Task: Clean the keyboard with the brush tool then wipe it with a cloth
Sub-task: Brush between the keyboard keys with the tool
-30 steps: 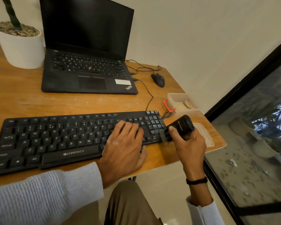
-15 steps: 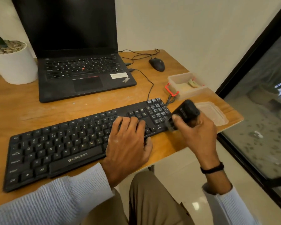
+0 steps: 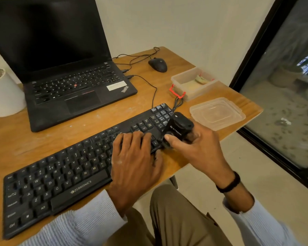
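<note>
The flat black plastic keyboard (image 3: 60, 178) lies slanted on the wooden desk (image 3: 43, 139), long axis from near left to far right. The left hand (image 3: 133, 160) rests flat on its keys, fingers straight. The right hand (image 3: 197, 148) grips the stubby black brush tool (image 3: 180, 126) at its right end.

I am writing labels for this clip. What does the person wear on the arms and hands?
Both arms are in ribbed, pale blue-grey knit sleeves: left sleeve, right sleeve. The right wrist carries a thin black band. The left hand and right hand are bare: no gloves, no rings visible.
</note>
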